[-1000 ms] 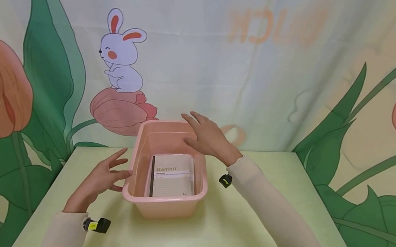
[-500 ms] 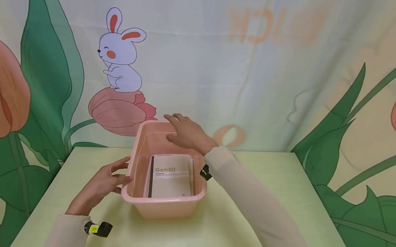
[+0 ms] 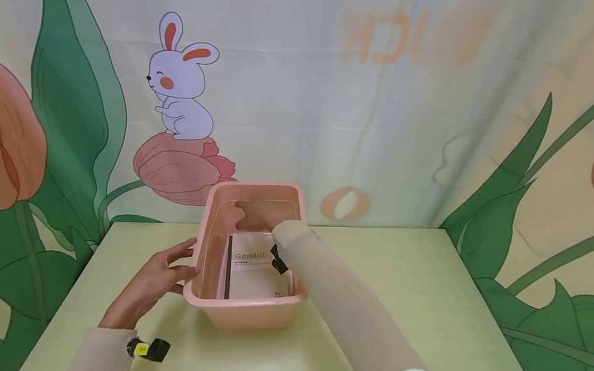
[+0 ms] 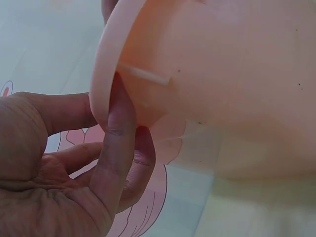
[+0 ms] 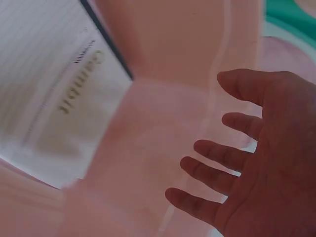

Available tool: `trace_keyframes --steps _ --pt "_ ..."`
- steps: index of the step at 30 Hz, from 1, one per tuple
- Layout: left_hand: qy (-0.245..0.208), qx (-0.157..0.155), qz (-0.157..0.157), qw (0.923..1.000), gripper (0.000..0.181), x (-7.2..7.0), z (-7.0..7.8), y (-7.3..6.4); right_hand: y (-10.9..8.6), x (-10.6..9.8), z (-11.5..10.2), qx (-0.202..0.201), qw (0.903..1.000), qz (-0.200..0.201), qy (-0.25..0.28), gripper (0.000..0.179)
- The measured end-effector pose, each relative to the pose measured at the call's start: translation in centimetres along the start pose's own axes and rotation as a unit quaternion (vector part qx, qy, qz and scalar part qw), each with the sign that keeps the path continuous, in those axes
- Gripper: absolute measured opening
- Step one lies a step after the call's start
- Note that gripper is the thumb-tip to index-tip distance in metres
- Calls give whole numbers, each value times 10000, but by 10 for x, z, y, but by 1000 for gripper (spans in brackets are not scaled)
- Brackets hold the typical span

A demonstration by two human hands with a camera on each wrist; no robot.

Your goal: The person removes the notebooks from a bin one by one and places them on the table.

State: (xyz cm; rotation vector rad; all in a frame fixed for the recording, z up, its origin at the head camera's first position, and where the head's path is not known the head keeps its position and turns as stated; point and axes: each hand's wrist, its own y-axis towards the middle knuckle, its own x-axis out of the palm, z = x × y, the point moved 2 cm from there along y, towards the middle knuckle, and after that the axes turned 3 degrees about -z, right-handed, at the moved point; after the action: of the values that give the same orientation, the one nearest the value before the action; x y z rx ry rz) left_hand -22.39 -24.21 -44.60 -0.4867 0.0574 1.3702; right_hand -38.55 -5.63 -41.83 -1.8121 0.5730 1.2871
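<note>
A pink plastic basin (image 3: pixel 247 314) stands on the table, and a notebook (image 3: pixel 252 275) marked "Gambit" lies flat on its bottom. My left hand (image 3: pixel 156 279) pinches the basin's left rim; in the left wrist view the thumb and fingers of the left hand (image 4: pixel 74 163) lie on either side of that rim. Inside the far part of the basin is my right hand (image 3: pixel 255 216), above the far end of the notebook. Seen from the right wrist, the right hand (image 5: pixel 266 148) has its fingers spread and relaxed, holding nothing, apart from the notebook (image 5: pixel 59 98).
The pale green table (image 3: pixel 397 291) extends to both sides of the basin. Behind it hangs a curtain (image 3: pixel 291 107) printed with a rabbit and tulips. A black wrist camera (image 3: pixel 279 258) on the right sleeve hangs over the notebook.
My right hand has moved left and down, from above the basin's far right rim into the basin. My left hand has closed from beside the left rim onto it.
</note>
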Motion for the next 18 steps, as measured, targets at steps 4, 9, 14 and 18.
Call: trace_keyframes --steps 4,9,14,18 --pt "6 27 -62 10000 78 0 1 0 22 22 9 957 9824 436 1541 16" --pt "33 49 -92 9999 78 0 3 -1 39 49 14 1706 9645 535 1942 29" --pt "97 41 -27 9999 79 1 5 1 63 72 18 1317 9799 227 1483 53" --pt "39 -74 48 10000 80 5 0 0 65 90 17 1446 9673 43 2083 53"
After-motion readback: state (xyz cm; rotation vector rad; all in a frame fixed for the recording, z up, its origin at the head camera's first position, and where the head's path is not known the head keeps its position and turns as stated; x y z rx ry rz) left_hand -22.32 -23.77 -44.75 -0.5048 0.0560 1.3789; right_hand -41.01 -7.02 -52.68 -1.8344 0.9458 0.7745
